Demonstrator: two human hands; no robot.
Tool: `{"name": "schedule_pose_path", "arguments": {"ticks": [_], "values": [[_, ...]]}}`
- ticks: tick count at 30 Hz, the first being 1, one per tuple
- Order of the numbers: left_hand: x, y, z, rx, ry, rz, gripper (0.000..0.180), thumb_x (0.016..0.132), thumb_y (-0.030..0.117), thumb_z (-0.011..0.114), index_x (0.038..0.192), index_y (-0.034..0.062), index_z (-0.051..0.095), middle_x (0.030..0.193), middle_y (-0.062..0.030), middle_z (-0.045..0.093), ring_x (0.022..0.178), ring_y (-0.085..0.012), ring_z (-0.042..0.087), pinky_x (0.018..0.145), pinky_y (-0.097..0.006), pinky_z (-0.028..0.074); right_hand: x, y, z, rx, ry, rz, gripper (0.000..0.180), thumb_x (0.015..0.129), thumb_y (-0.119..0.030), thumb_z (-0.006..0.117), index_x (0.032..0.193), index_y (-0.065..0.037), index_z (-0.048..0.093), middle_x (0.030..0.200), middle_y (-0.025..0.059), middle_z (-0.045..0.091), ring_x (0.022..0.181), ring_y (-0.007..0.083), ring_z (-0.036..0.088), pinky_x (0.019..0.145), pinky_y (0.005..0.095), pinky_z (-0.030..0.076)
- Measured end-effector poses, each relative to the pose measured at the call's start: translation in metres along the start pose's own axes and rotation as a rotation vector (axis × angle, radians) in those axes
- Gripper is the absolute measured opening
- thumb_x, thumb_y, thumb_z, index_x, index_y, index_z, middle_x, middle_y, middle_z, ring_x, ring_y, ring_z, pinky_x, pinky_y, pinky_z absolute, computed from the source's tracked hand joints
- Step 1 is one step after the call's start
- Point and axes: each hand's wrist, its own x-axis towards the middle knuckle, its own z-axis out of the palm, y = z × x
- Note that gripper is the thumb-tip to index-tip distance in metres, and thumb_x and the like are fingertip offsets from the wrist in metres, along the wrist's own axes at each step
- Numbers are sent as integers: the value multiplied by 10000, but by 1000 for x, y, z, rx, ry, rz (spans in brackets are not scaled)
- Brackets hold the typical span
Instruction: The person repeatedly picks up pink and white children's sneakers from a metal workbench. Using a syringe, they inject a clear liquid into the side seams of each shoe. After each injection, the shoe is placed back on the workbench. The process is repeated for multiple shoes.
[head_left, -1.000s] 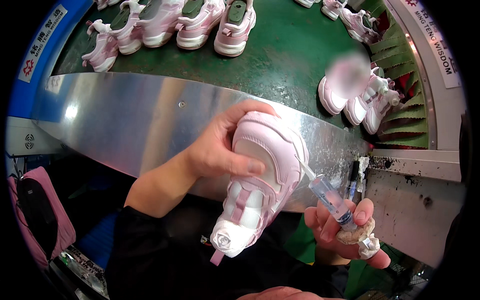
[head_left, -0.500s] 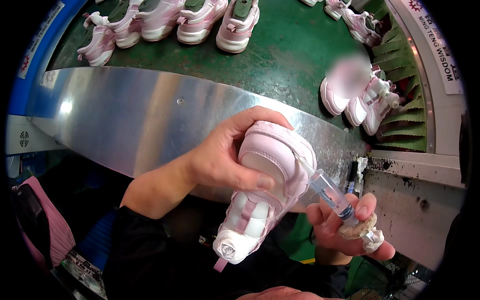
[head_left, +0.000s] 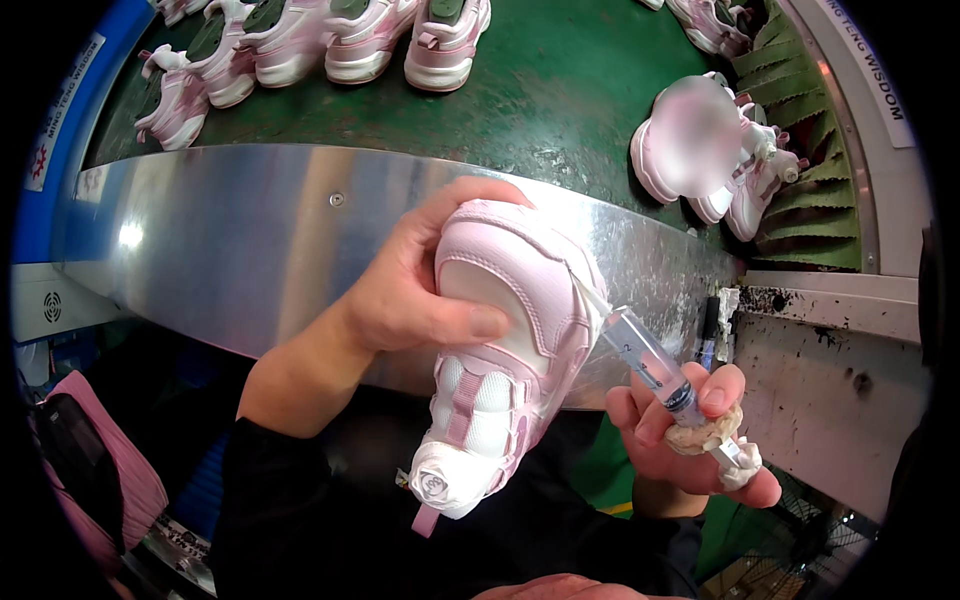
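Observation:
A pink and white sneaker (head_left: 510, 290) is gripped by my left hand (head_left: 410, 280), its toe pointing away and its heel pull tab toward me. My left thumb presses on the toe area and the fingers wrap round the far side. In my right hand (head_left: 690, 430) is a clear plastic syringe (head_left: 645, 355) with a dark plunger seal. Its narrow tip touches or nearly touches the seam between the upper and the sole on the shoe's right side. Lumpy beige wrapping covers the syringe's finger flange and plunger end.
A metal ledge (head_left: 270, 240) runs in front of a green conveyor surface (head_left: 540, 110). Several similar sneakers (head_left: 445, 50) line the far left; more shoes (head_left: 745, 200) lean together at the right beside green curtain strips (head_left: 805, 215). A marker-like tool (head_left: 708, 330) stands by the ledge's right end.
My hands, the sneaker and the syringe have shifted slightly left and away from me in the picture. The view has also shifted. Both grips stay the same, with the tip still at the seam.

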Motion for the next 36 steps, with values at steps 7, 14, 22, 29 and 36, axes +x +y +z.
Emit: {"name": "schedule_pose_path", "arguments": {"ticks": [7,14,22,29,36], "values": [[1,2,3,27,184,-83,793,600,151,776,1294,30,411,1150,-111,565,1054,-207,573,911,-333,469,-18,9,-6,10,53,-46,827,714,-756,593,1184,-81,506,981,167,609,865,220,449,730,343,357],[2,-8,-13,-119,155,-36,686,686,41,680,1324,52,429,1183,-106,564,1072,-201,567,938,-350,461,-37,24,-14,1,93,-95,844,713,-751,600,1177,-52,508,976,172,606,860,217,463,720,325,371],[0,-10,-14,-151,281,-120,513,748,84,612,1232,-28,486,1081,-143,627,921,-225,652,827,-353,539,-59,34,-22,-17,115,-84,874,703,-774,586,1171,-39,520,981,163,614,853,221,475,745,326,374],[1,-12,-27,-196,279,-122,354,786,110,590,1100,-51,557,1026,-151,649,872,-250,655,843,-371,534,-89,35,-21,-76,129,-14,866,714,-779,565,1156,-35,542,973,148,626,834,202,477,738,302,353],[5,-22,-29,-248,457,-94,288,786,156,601,988,-47,630,932,-151,678,835,-251,661,813,-388,545,-106,41,-22,-42,160,-3,902,659,-785,616,1143,-25,558,966,151,632,824,196,472,730,295,333]]}}
